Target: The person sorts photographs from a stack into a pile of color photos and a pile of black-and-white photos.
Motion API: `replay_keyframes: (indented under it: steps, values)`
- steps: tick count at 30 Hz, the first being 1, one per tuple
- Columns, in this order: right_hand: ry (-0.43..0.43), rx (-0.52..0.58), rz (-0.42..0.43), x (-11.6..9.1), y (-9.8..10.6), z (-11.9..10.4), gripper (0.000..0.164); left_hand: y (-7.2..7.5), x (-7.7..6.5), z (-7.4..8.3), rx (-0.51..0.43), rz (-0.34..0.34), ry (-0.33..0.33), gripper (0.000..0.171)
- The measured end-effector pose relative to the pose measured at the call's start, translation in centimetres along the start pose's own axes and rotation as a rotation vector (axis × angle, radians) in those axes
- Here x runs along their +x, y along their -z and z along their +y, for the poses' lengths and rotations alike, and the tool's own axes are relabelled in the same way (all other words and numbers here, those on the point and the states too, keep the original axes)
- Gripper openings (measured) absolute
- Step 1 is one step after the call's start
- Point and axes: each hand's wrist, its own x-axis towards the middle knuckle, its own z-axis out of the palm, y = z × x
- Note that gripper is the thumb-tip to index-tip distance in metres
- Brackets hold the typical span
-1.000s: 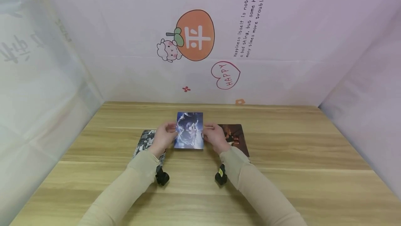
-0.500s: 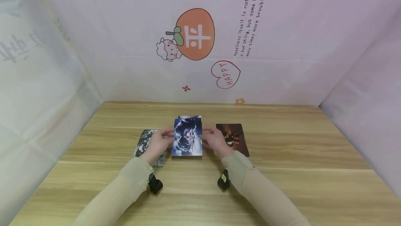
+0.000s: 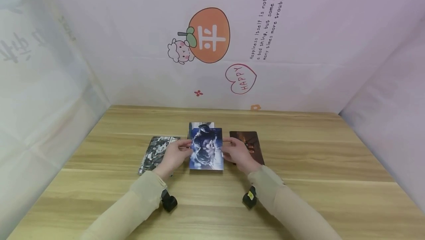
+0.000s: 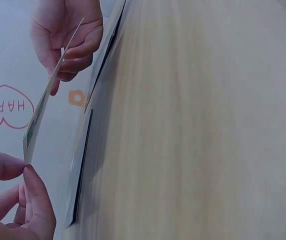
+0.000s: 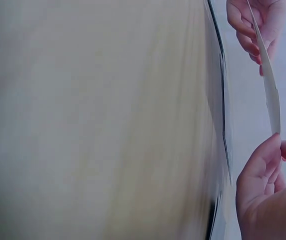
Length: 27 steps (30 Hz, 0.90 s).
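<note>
A blue-toned picture card (image 3: 206, 150) is held between both hands, raised off the table. My left hand (image 3: 174, 157) pinches its left edge between thumb and fingers; in the left wrist view that grip of the left hand (image 4: 20, 200) shows close up. On the opposite edge my right hand (image 3: 239, 154) pinches the card, and the right wrist view shows thumb and finger meeting on the card's rim (image 5: 273, 107). Behind it, a paler picture card (image 3: 193, 125) lies on the table, mostly covered from view.
Black-and-white picture cards (image 3: 157, 153) lie on the left, partly under my left hand and forearm. A dark brown picture card (image 3: 254, 147) lies on the right, partly hidden by my right hand. The wooden table (image 3: 212, 210) ends at a printed cloth backdrop (image 3: 149, 77).
Both hands have brought the blue card nearer to me, then slightly right. The paler card behind it has come into view. The cards at left and right have stayed in place.
</note>
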Motion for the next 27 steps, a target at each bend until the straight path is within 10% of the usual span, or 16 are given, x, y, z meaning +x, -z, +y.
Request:
replay_keyframes:
  steps: [27]
  values:
    - [0.019,-0.059,-0.016,-0.9,7.3,0.6,0.041,-6.4,1.2,1.7,-0.129,-0.106,-0.044,0.043]
